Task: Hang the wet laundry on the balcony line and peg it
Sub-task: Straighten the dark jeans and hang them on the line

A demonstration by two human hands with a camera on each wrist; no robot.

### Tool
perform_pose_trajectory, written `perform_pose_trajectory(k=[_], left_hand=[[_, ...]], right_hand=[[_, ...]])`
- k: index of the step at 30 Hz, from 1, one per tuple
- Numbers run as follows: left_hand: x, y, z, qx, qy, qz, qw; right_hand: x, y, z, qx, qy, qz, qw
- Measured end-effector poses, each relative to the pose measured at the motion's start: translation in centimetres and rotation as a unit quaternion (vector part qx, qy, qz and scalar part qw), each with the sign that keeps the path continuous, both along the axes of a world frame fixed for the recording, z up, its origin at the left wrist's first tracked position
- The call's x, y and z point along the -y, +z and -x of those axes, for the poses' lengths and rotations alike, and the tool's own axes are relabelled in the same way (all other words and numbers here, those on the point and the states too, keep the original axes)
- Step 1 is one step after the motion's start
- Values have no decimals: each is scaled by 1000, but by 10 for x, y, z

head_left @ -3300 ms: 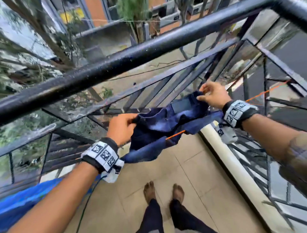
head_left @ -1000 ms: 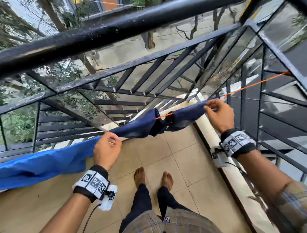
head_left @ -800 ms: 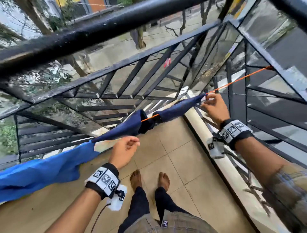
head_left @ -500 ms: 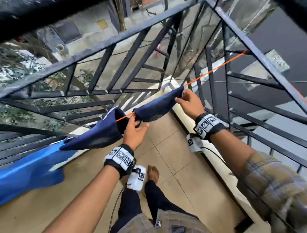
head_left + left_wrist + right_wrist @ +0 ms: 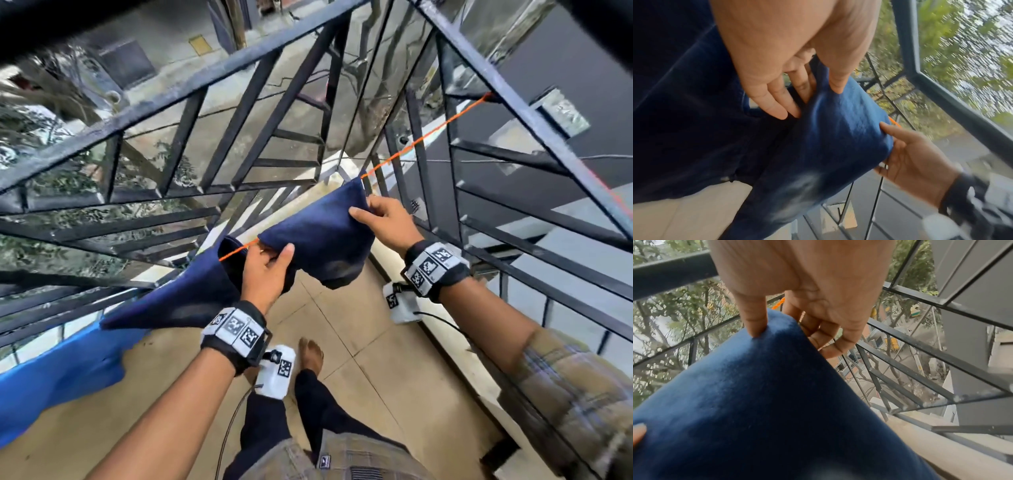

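Note:
A dark navy garment (image 5: 318,233) hangs folded over the orange line (image 5: 424,137), split into a right part and a left part (image 5: 185,294). My left hand (image 5: 270,263) pinches the cloth at the gap between the two parts, thumb on the right part, seen close in the left wrist view (image 5: 818,91). My right hand (image 5: 376,212) pinches the garment's right end just below the line, thumb on the near face (image 5: 754,327). The navy cloth (image 5: 756,402) fills the right wrist view. No peg is in sight.
A brighter blue cloth (image 5: 58,380) hangs on the line further left. Black metal railings (image 5: 239,113) close in the balcony ahead and to the right. A low pale ledge (image 5: 455,356) runs under the railing. My bare foot (image 5: 310,356) stands on the beige tiled floor (image 5: 370,370).
My left hand has moved right along the line from the garment's left part to the middle gap. The right hand keeps hold of the right end. My view has tilted down and right.

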State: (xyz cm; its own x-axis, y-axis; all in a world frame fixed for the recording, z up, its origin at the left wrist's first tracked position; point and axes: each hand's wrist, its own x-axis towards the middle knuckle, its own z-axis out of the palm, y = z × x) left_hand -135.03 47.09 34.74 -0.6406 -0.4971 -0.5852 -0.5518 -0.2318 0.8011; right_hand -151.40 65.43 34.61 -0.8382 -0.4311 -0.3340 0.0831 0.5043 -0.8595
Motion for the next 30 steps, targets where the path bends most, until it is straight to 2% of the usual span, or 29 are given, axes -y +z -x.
perform_pose_trajectory(k=[3, 6, 9, 12, 14, 15, 19, 22, 23, 25, 28, 30], left_hand=[[0, 6, -1, -10, 2, -34, 999], [1, 13, -6, -42, 17, -26, 999], [14, 32, -6, -59, 48, -15, 997], [36, 47, 4, -87, 116, -38, 989], [51, 52, 11, -80, 134, 7, 988], [56, 54, 14, -75, 127, 26, 989], [64, 53, 10, -16, 48, 90, 995], [78, 52, -4, -2, -34, 183, 983], [85, 52, -11, -11, -63, 219, 974], [103, 51, -29, 6, -126, 302, 945], [121, 49, -54, 58, -228, 397, 887], [128, 41, -67, 72, -304, 423, 850]], right_hand=[[-2, 4, -2, 31, -46, 78, 995], [0, 19, -3, 52, -69, 151, 985], [9, 37, 7, 76, -69, 163, 981], [33, 51, 27, 36, -45, 95, 994], [51, 56, 41, -31, -20, -32, 999], [59, 60, 45, -74, -15, -104, 992], [72, 67, 44, -199, 17, -276, 940], [68, 66, 33, -272, 16, -360, 892], [65, 66, 29, -302, 12, -363, 882], [61, 62, 20, -363, 42, -311, 878], [64, 50, 1, -405, 170, -189, 878], [75, 44, -12, -393, 256, -158, 869]])
